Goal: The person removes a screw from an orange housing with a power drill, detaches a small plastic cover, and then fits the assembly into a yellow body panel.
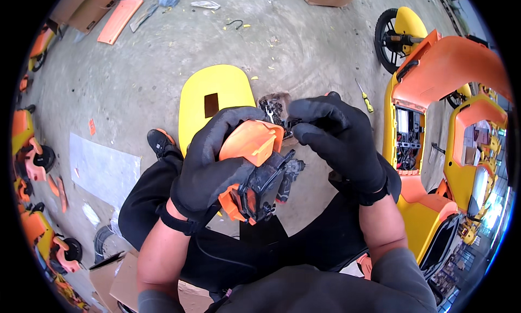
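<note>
My left hand [209, 161], in a dark glove, is wrapped round an orange plastic housing [251, 141]. A black bracket-like part [266, 180] and a second orange piece [230, 200] sit below it, seemingly joined to it. To the right, my gloved right hand [339, 136] is raised with thumb and fingers pinched together. Something small and dark shows at its fingertips, too small to name. Beyond my hands a tray of small dark hardware [278, 107] rests on the floor, with a wrench [268, 110] in it. A cordless drill [290, 178] lies on the floor between my legs.
A yellow panel [220, 88] with a rectangular hole lies ahead. On the right stand orange-and-yellow vehicle bodies [404, 134], and a yellow-handled screwdriver [367, 102] is on the floor near them. A white sheet [100, 166] lies at left; cardboard boxes [116, 283] stand at lower left.
</note>
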`<state>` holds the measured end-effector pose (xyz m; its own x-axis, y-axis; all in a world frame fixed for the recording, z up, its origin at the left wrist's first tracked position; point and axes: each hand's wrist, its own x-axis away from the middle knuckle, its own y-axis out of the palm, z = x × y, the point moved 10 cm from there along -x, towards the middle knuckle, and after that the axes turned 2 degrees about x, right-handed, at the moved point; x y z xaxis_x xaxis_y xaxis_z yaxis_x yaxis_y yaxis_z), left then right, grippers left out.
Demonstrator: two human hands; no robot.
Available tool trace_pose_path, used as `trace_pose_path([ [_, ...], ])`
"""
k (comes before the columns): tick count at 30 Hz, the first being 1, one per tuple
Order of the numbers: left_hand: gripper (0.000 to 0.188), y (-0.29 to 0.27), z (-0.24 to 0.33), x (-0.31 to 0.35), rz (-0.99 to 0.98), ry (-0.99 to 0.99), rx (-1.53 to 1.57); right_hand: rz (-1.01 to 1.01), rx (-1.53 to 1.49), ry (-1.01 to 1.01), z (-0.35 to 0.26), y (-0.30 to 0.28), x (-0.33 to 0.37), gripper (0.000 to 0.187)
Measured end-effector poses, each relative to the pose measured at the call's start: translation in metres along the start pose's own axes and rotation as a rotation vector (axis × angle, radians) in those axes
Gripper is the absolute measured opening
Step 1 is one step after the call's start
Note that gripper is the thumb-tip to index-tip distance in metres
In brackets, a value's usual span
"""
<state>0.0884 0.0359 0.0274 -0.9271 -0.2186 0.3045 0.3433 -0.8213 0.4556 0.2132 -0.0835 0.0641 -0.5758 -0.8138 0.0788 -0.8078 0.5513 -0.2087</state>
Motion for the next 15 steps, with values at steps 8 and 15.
trace_pose_path([
  [8, 0.068, 0.008, 0.012, 0.003, -0.087, 0.191, -0.438, 0.025, 0.250, -0.180, -0.030, 0.002, 0.010, 0.025],
  [15, 0.068, 0.021, 0.028, 0.006, -0.147, 0.395, -0.616, 0.062, 0.384, -0.221, -0.034, 0.001, 0.012, 0.028],
])
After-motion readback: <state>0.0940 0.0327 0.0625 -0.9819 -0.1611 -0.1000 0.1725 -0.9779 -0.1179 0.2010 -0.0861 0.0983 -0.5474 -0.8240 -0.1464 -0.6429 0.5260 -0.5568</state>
